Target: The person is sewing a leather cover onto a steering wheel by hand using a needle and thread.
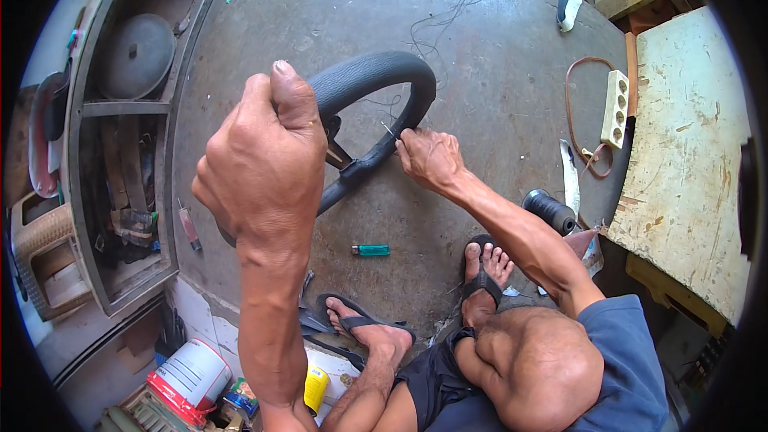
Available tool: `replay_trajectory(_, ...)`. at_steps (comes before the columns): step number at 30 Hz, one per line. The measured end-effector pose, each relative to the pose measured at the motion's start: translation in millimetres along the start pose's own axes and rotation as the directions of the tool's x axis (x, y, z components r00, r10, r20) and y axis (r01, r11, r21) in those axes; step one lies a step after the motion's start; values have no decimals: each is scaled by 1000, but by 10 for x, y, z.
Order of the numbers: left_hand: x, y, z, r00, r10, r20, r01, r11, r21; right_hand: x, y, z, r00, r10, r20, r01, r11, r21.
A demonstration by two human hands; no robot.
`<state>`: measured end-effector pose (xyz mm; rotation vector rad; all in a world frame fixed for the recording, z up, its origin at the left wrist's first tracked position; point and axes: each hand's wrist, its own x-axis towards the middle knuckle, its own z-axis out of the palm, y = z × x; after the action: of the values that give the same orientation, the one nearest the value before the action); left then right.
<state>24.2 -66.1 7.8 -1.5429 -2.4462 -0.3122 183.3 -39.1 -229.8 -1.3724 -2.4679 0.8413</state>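
A black, leather-textured steering wheel [370, 80] stands tilted in front of me, its lower left part hidden behind my left hand [260, 148]. That hand is raised close to the view and closed in a fist with the thumb on top; what it grips, if anything, is hidden. At the right side of the rim, my right hand [430, 158] is closed in a pinch, its fingertips against the wheel. A thin metal needle [388, 128] sticks out from those fingertips across the rim. Fine dark thread [436, 28] lies in loose loops on the surface beyond the wheel.
A green lighter [371, 250] lies near my sandalled feet. Right of them are a black thread spool [549, 210], a white power strip [614, 110] with a brown cord, and a worn pale board [680, 160]. A shelf frame [126, 109] and a white-and-red bucket [190, 378] stand left.
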Motion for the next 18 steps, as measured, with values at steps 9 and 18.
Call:
replay_trajectory(9, -16, -39, 128, 998, 16, -67, -14, 1000, 24, -1047, 269, -122, 930, -185, 318, 185, 982, 32)
replay_trajectory(18, 33, -113, 36, 999, -8, 34, 5, 998, 64, -1634, 447, -561, 923, 220, 315, -153, 962, -225)
